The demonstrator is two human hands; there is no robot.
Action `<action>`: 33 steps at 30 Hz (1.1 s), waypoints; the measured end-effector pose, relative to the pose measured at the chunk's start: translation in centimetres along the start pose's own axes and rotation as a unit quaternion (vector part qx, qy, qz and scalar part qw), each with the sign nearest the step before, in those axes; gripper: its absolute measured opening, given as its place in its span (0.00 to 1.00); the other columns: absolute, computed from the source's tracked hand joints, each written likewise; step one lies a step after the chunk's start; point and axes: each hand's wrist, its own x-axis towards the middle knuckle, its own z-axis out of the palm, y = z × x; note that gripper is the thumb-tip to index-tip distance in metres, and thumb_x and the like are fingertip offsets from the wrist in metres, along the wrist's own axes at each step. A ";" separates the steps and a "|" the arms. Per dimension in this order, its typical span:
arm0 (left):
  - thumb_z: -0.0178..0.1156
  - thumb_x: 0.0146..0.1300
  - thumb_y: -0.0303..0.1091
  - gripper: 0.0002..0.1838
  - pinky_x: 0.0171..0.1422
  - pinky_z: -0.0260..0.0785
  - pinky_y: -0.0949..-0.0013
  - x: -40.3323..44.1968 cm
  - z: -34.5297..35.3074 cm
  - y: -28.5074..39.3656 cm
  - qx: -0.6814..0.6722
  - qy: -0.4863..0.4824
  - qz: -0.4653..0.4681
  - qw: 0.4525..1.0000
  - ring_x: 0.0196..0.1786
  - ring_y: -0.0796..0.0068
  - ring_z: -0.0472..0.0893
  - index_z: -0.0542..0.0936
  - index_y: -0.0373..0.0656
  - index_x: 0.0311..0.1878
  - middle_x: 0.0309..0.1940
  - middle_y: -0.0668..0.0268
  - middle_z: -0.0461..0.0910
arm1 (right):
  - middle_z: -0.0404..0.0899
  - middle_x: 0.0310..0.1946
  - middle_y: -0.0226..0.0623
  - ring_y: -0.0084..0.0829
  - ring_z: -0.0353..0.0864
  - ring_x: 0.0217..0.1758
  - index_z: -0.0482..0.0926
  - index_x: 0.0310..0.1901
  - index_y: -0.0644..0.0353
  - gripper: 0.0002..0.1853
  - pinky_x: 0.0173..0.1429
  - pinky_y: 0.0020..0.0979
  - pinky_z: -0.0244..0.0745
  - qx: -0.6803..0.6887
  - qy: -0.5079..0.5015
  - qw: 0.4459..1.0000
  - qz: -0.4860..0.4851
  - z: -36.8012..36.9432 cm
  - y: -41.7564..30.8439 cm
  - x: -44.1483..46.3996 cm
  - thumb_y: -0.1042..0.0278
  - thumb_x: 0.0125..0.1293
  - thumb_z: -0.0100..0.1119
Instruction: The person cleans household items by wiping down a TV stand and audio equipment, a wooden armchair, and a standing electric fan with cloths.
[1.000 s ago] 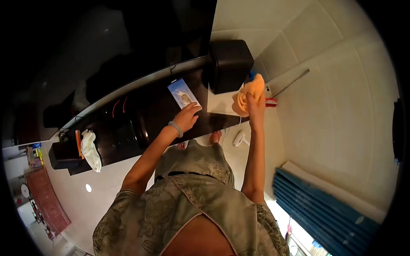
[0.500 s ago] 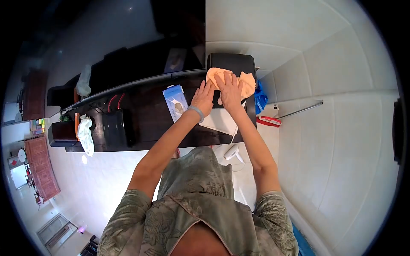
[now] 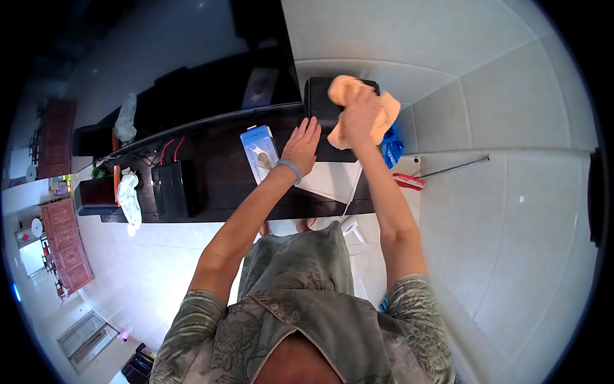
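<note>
Cloth (image 3: 384, 118) bunches in your right hand's (image 3: 359, 116) closed grip over the black box (image 3: 325, 102); your left hand (image 3: 302, 146) lies open, empty.

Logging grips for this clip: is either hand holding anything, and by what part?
The right hand holds the orange cloth bunched around its middle, with ends spreading out on both sides. The left hand holds nothing.

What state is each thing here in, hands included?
Soft orange cloth: bunched, partly spread.
Right hand: gripping the cloth.
Left hand: open, fingers extended.
Large black television screen: dark, reflecting the room.
Blue-and-white cardboard box: flaps too unclear to judge.
Blue plastic bag: crumpled.
Long white cloth-like bundle: overhanging the dark glossy cabinet.
</note>
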 end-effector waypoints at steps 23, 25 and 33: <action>0.65 0.52 0.23 0.29 0.75 0.60 0.54 2.2 -1.4 -1.7 -0.037 0.059 0.040 0.997 0.70 0.44 0.67 0.75 0.36 0.61 0.64 0.48 0.71 | 0.73 0.59 0.40 0.48 0.67 0.67 0.78 0.56 0.47 0.18 0.64 0.61 0.60 0.173 0.050 0.979 0.096 -5.2 -4.8 -8.6 0.65 0.65 0.51; 0.65 0.54 0.23 0.26 0.73 0.61 0.54 3.3 -1.4 -2.2 -0.031 0.080 0.063 0.994 0.68 0.46 0.68 0.76 0.37 0.59 0.62 0.48 0.72 | 0.72 0.59 0.45 0.51 0.67 0.67 0.78 0.56 0.50 0.19 0.66 0.56 0.62 0.224 0.009 0.966 0.130 -6.2 -5.0 -12.1 0.70 0.62 0.54; 0.70 0.58 0.43 0.48 0.81 0.48 0.55 4.6 0.0 -0.1 0.089 0.019 0.049 0.995 0.79 0.45 0.53 0.56 0.35 0.76 0.77 0.45 0.52 | 0.73 0.55 0.51 0.54 0.72 0.57 0.74 0.61 0.54 0.29 0.61 0.48 0.67 0.324 0.014 0.886 0.332 -0.2 4.2 -30.1 0.85 0.56 0.50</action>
